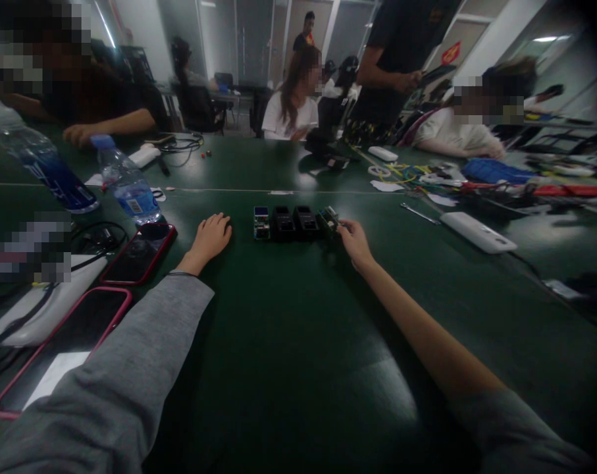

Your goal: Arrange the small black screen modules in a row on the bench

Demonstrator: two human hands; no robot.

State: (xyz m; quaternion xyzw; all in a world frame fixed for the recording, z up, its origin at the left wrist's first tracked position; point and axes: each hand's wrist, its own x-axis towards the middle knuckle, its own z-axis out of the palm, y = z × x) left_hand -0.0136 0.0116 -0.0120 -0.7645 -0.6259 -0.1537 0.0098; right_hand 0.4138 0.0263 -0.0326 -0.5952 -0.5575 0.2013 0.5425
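Between my fingers and thumb, my right hand (355, 242) pinches the edge of a small green circuit board (329, 220), tilted beside a black plastic case (305, 222). A second black case (283, 222) stands to the left of that one. At the left end of the row lies another circuit board (261, 222) with a small screen at its top. My left hand (212, 237) rests palm down on the dark green table (278, 329), fingers stretched out, holding nothing, a little left of the row.
On the left are a red-framed phone (140, 253), a pink-framed phone (66, 349) and two water bottles (133, 187). To the right lie a wrench (420, 213), a white power strip (477, 232) and tangled cables (411, 172). Several people sit or stand beyond.
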